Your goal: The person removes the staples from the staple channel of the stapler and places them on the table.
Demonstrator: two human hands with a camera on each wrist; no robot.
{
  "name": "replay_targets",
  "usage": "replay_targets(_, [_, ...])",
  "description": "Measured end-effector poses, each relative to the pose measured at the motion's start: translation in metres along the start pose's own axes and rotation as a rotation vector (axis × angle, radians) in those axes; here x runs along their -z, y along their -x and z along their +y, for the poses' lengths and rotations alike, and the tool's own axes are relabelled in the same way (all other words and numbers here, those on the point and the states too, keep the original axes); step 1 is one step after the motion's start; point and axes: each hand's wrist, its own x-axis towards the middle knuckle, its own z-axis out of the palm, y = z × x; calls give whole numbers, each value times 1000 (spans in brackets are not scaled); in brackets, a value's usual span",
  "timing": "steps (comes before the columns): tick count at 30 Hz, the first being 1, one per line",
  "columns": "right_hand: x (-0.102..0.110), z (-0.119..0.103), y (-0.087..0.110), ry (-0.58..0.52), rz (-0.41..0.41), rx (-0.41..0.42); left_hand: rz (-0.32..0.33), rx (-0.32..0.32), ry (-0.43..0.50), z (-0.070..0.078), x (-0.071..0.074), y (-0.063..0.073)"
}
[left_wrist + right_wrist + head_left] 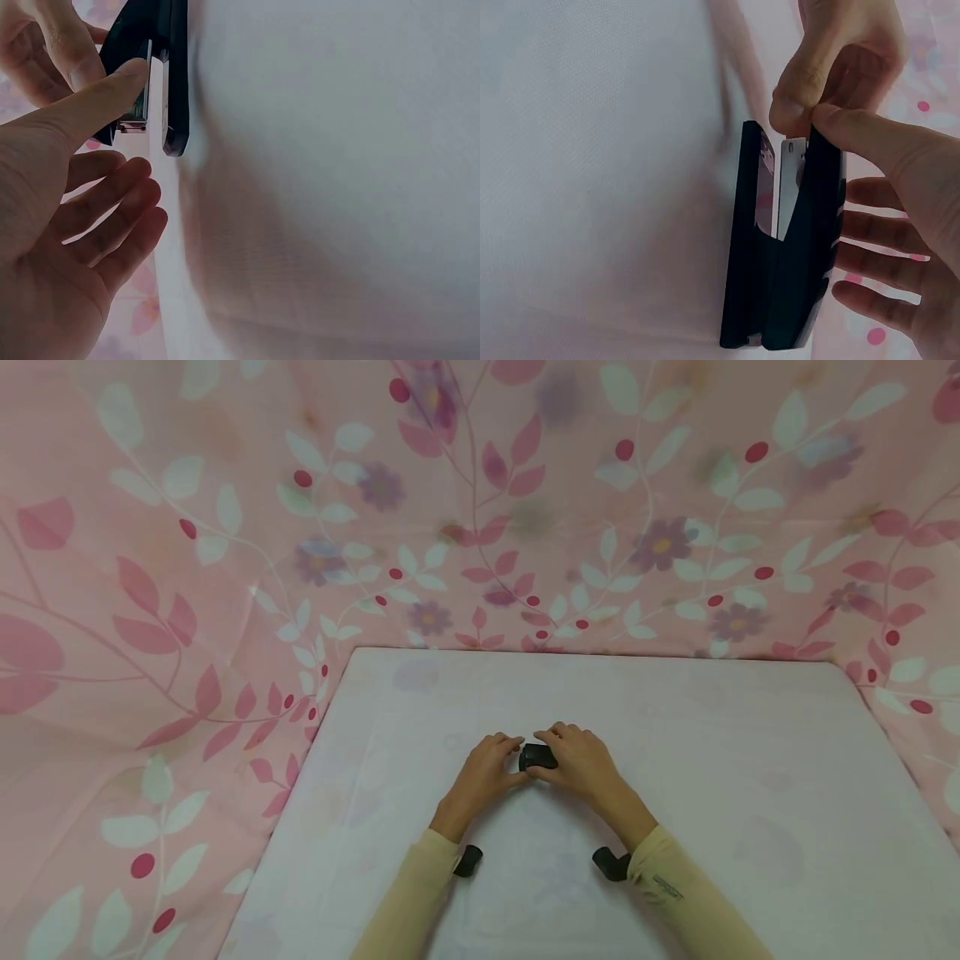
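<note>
A black stapler (pixel 538 757) stands upright on the white tabletop between both hands, its base on the cloth. In the right wrist view the stapler (pixel 787 285) shows its base and upper arm spread apart at the front, with the metal staple magazine (pixel 790 180) between them. My right hand (pixel 581 762) grips the upper arm, thumb near its front end and fingers on the top side. My left hand (pixel 483 774) has its thumb against the stapler's front end; its other fingers, loosely bent in the left wrist view, stay apart from the stapler (pixel 177 90).
A white cloth-covered table (pixel 712 760) extends around the hands. Pink floral fabric (pixel 480 510) hangs behind it and along the sides. Black devices sit by each wrist, one at the left sleeve (pixel 408 893) and one at the right sleeve (pixel 690 889).
</note>
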Motion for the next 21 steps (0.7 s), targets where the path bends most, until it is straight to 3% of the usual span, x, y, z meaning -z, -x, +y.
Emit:
replay_targets(7, [-6,-4,-5,6,-15,32,-65,19,66,-5,-6,-5])
replay_targets(21, [-16,-1,-5,44,10,72,-35,-4,99,-11,-19,-7])
